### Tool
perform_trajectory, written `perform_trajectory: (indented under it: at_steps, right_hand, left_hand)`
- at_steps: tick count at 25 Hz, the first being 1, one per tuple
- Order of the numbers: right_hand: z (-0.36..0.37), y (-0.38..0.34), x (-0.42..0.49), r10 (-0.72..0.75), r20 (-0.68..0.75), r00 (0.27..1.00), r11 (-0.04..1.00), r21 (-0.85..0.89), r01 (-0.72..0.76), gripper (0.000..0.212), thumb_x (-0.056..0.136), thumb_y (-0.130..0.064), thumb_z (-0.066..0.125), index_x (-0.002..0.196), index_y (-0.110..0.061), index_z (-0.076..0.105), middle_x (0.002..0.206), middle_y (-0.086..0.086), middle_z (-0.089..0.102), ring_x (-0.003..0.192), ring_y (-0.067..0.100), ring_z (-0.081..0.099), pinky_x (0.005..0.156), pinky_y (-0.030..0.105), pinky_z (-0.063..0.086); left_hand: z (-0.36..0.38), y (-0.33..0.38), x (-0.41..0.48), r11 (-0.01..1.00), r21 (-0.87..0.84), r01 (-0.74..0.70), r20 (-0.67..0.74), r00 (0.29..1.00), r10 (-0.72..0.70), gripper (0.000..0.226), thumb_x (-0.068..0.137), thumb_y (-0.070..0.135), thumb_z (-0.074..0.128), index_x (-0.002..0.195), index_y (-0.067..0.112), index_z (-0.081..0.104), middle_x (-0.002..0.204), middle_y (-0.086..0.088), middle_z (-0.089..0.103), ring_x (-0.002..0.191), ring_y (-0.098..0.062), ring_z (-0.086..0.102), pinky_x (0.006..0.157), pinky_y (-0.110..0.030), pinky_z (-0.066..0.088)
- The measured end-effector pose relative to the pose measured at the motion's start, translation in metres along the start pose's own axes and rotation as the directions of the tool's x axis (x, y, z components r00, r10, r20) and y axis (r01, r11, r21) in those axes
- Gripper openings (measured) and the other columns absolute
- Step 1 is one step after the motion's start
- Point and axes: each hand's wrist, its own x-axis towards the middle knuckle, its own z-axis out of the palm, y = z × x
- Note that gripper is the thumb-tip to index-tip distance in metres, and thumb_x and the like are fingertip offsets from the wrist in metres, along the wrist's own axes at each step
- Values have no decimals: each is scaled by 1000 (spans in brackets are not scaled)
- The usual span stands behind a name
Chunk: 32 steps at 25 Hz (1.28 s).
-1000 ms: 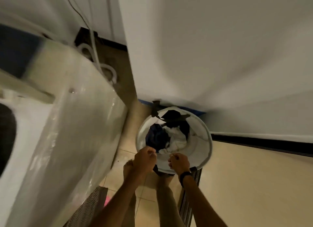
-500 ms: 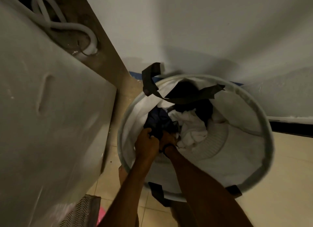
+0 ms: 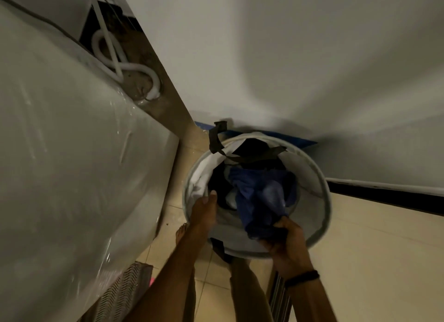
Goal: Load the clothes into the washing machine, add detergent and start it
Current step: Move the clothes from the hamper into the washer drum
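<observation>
A round white laundry basket (image 3: 319,177) with dark strap handles stands on the tiled floor against the wall. Inside lie dark and white clothes. A blue garment (image 3: 259,196) is lifted out of the pile, and my right hand (image 3: 287,242) grips its lower end at the basket's near rim. My left hand (image 3: 204,213) rests on the basket's left inner edge, fingers reaching inside; whether they hold cloth is hidden. The washing machine (image 3: 72,165), wrapped in clear plastic film, fills the left side of the view.
White hoses (image 3: 134,69) coil on the floor behind the machine. A patterned mat (image 3: 122,295) lies at the machine's foot. My bare feet (image 3: 181,232) stand beside the basket. A dark skirting (image 3: 384,196) runs along the right wall.
Both hands were deep in the basket on the dark clothes. Now my right hand has drawn back to the near rim with the blue garment, and my left has shifted to the left edge.
</observation>
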Motion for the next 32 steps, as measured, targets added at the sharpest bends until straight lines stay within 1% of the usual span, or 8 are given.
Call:
perform_trajectory:
  at_steps: [4, 7, 10, 13, 15, 21, 25, 32]
  right_hand:
    - [12, -30, -63, 152, 194, 969, 965, 181, -188, 4, 63, -11, 62, 65, -7, 60, 60, 10, 49, 45, 23, 51, 39, 33, 46]
    - [11, -27, -71, 188, 250, 950, 957, 170, -234, 42, 24, -7, 83, 59, -5, 61, 55, 10, 48, 41, 23, 50, 38, 32, 47]
    - [-12, -26, -39, 136, 33, 990, 973, 185, -140, 30, 66, -12, 70, 94, -8, 61, 85, 12, 60, 67, 27, 62, 48, 34, 55]
    - [-29, -16, -4, -336, -419, 843, 805, -592, 27, 62, 86, -24, 66, 140, -16, 38, 132, 21, 52, 116, 40, 54, 89, 52, 54]
    - [-19, -15, 4, -643, -247, 725, 468, -876, 116, 79, 80, -27, 75, 145, -14, 31, 139, 19, 46, 126, 35, 46, 104, 51, 44]
    - [29, -20, 8, -129, 68, 989, 617, -776, 133, 43, 85, -48, 69, 94, -5, 71, 90, 14, 70, 91, 35, 66, 75, 41, 56]
    - [25, -29, 7, -83, 105, 991, 856, -502, 125, 11, 92, -19, 63, 90, -12, 72, 96, 10, 75, 86, 20, 69, 70, 26, 55]
    - [4, -22, -22, -228, 2, 974, 809, -556, 191, 10, 82, -21, 75, 88, -14, 76, 94, 3, 76, 97, 20, 66, 82, 32, 51]
  left_hand:
    - [9, 13, -37, 967, -187, 174, 249, 960, -124, 54, 88, 61, 59, 122, 19, 57, 114, -9, 65, 107, -32, 64, 83, -37, 56]
    - [30, -3, -29, 939, -250, 234, 403, 907, -119, 29, 97, 32, 58, 118, 11, 60, 94, -7, 63, 76, -20, 60, 63, -29, 51]
    - [42, -7, -13, 953, -273, 133, 211, 975, -76, 24, 92, 18, 61, 113, 6, 61, 94, -8, 61, 74, -22, 59, 63, -28, 49]
    - [41, -12, -25, 972, -152, -180, -4, 983, 181, 18, 92, 8, 58, 74, 9, 58, 76, -11, 59, 78, -27, 56, 64, -31, 43]
    - [39, -25, -49, 918, -17, -396, -11, 918, 396, 9, 87, 4, 58, 81, 10, 61, 82, -7, 63, 80, -22, 60, 70, -30, 48]
    - [44, -53, -91, 614, 245, -750, 146, 655, 741, 9, 75, 5, 54, 81, 8, 60, 78, 3, 56, 77, -9, 53, 77, -29, 48]
    - [24, -47, -89, 800, 213, -561, -182, 782, 596, 28, 81, 0, 62, 106, 13, 61, 97, 9, 60, 88, -8, 57, 86, -34, 54]
    - [13, -35, -79, 926, 192, -325, -224, 904, 364, 54, 80, 10, 67, 128, 16, 43, 117, -7, 57, 105, -28, 59, 90, -45, 53]
